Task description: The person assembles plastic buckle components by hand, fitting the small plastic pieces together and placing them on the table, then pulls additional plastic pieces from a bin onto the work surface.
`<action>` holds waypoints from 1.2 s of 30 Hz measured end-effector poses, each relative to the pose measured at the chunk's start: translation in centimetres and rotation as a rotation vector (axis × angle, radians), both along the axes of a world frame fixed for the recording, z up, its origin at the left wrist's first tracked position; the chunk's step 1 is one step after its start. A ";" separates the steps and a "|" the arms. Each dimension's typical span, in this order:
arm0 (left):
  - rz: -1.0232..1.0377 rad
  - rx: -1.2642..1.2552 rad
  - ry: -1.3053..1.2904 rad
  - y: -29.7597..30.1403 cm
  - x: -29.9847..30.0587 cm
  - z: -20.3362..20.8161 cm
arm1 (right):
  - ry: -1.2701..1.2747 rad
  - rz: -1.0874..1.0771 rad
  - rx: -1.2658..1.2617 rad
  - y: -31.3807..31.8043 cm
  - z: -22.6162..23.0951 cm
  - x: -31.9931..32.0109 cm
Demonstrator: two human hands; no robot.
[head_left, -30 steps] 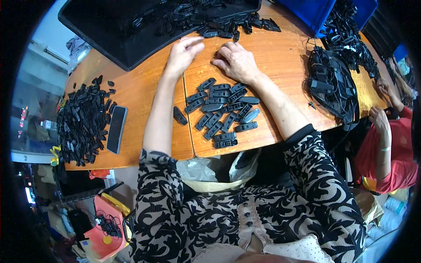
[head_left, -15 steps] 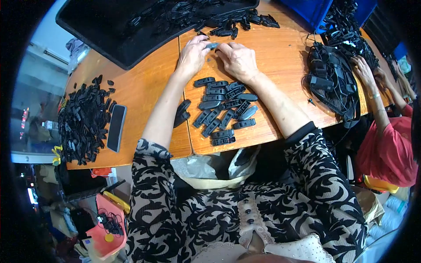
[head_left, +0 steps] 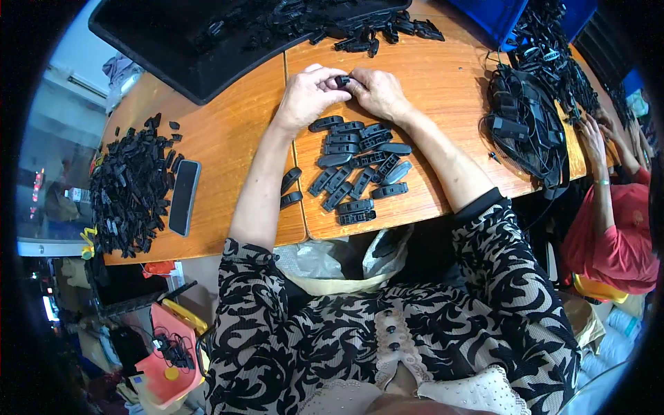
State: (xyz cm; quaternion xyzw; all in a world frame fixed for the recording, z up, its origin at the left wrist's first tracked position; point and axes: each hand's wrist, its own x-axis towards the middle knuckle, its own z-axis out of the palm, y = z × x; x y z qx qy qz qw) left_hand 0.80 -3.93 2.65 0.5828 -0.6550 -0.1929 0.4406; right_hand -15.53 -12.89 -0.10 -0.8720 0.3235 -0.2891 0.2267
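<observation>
A small black plastic part [head_left: 342, 81] is pinched at the fingertips between my two hands, above the far middle of the table. My left hand [head_left: 308, 98] is closed with thumb and fingers on its left side. My right hand [head_left: 379, 93] is closed against it from the right, fingers bent. Most of the part is covered by the fingers. Just below the hands, several oblong black plastic pieces [head_left: 342, 148] lie in loose rows. One greyish piece [head_left: 396, 172] is among them, and a black piece [head_left: 290, 179] lies near my left forearm.
A heap of black parts [head_left: 135, 194] lies at the left beside a phone [head_left: 184, 198]. A large black tray [head_left: 173, 48] holds more parts at the back. To the right are a black mesh bag [head_left: 526, 131], a blue bin [head_left: 484, 21] and a co-worker's hand [head_left: 592, 142].
The grey-blue piece at my fingertips is no longer seen there; a small black part shows instead. My hands have drawn slightly nearer me. The co-worker's hand has also shifted.
</observation>
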 end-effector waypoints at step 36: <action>-0.052 -0.065 0.023 0.2 -0.8 -1.2 | -0.157 0.159 0.829 0.6 2.6 -1.7</action>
